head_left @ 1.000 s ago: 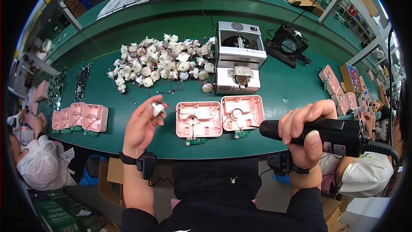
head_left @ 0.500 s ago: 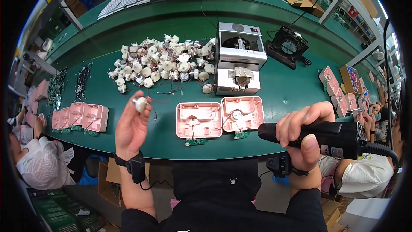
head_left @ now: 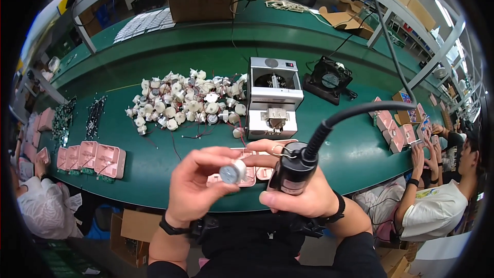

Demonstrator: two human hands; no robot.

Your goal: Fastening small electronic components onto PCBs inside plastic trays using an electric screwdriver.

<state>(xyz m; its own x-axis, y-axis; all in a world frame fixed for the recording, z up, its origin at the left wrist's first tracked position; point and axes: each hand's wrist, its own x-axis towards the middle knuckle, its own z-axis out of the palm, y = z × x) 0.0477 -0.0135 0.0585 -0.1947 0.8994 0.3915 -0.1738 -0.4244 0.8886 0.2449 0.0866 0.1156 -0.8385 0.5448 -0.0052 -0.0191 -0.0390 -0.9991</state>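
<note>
My left hand [head_left: 193, 185] pinches a small motor [head_left: 229, 173] with a white cap, its round metal face toward me. Close beside it, my right hand [head_left: 314, 195] is wrapped round a black corded electric screwdriver [head_left: 293, 175], whose cable rises from the upper end. Fingers of that right hand reach out to the motor's side; whether they touch it I cannot tell. Behind both hands, two pink plastic housings [head_left: 250, 179] lie on the bench, mostly covered. The screwdriver's tip is hidden.
A heap of white-capped motors [head_left: 175, 104] with wires spreads beyond my hands, beside a grey-white machine [head_left: 272, 98]. A black fan [head_left: 329, 80] stands right of it. Pink housings [head_left: 108, 160] and green circuit boards [head_left: 63, 116] lie left. Co-workers sit at both sides.
Both hands have come together in the middle, the left bringing the motor rightward and the right swinging the screwdriver from level to steep. The view has shifted, showing more beyond the bench.
</note>
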